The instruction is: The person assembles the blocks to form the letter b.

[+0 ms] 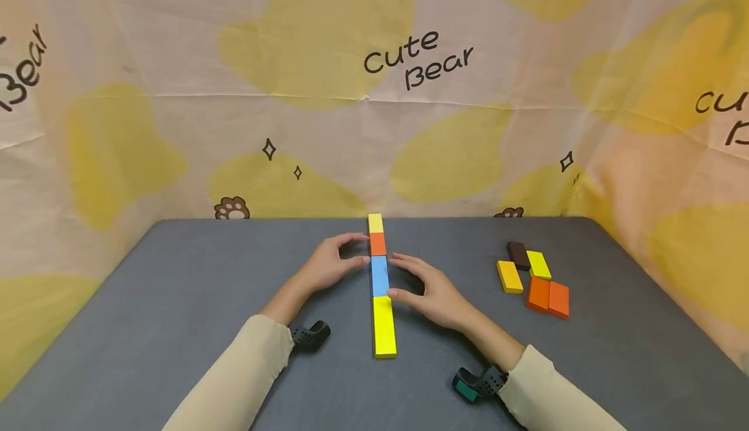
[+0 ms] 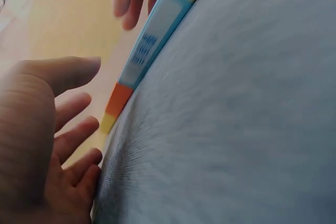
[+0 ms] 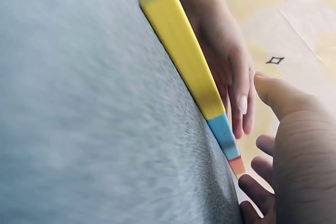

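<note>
A straight row of blocks runs away from me along the middle of the grey table. From near to far they are a long yellow block, a blue block, an orange block and a pale yellow block. My left hand is on the row's left, fingertips right beside the orange and blue blocks. Across from it, my right hand has its thumb tip at the blue block's near right corner. Both hands have loosely bent, spread fingers and grip nothing. The blue block's side shows small printed marks.
Right of my right hand lies a loose group: a dark brown block, a bright yellow block, an amber block and two orange blocks side by side. A patterned cloth hangs behind the table's far edge.
</note>
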`<state>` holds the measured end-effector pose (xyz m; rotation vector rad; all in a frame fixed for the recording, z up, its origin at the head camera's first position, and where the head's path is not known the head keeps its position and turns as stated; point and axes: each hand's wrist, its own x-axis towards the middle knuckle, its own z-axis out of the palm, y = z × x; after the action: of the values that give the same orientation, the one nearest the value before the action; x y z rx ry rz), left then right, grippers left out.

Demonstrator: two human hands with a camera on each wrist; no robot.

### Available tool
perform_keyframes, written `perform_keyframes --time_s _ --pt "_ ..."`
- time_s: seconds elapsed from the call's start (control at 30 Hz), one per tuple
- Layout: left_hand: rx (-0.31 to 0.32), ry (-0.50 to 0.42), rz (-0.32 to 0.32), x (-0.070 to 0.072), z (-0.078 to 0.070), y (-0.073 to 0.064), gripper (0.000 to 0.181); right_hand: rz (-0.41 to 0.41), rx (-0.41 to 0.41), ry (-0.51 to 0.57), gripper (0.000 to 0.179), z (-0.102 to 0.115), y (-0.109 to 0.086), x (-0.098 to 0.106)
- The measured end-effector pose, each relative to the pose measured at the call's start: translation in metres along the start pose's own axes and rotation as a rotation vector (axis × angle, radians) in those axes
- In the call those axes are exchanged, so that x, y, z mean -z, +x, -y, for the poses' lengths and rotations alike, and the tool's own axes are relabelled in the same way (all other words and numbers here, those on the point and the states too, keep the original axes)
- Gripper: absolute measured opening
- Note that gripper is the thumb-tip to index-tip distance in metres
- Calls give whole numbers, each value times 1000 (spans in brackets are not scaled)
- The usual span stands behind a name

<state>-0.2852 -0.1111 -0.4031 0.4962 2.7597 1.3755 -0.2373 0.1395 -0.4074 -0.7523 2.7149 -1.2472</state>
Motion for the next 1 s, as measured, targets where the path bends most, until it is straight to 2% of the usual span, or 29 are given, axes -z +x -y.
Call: perform_keyframes --time_s 0.1,0.27,0.37,0.47,0.57,0.67,1.0 --pt "20 24 41 -3 -6 -17 60 20 -7 -21 67 1 -10 0" --pt "73 71 119 -8 -17 -54 81 84 15 -40 79 5 -29 0" --pt "45 120 171 -11 -23 -74 91 122 46 -78 92 7 -40 2" --pt "-29 181 209 -16 -26 -89 102 148 83 -130 105 8 -47 2" --pt "-104 232 217 -21 -27 -96 111 153 109 -163 111 10 -48 1" --pt "-139 269 206 -24 -28 -99 113 142 110 -181 109 10 -48 -2" --pt "-126 274 191 -27 -29 -98 106 128 122 -243 95 10 -48 -4"
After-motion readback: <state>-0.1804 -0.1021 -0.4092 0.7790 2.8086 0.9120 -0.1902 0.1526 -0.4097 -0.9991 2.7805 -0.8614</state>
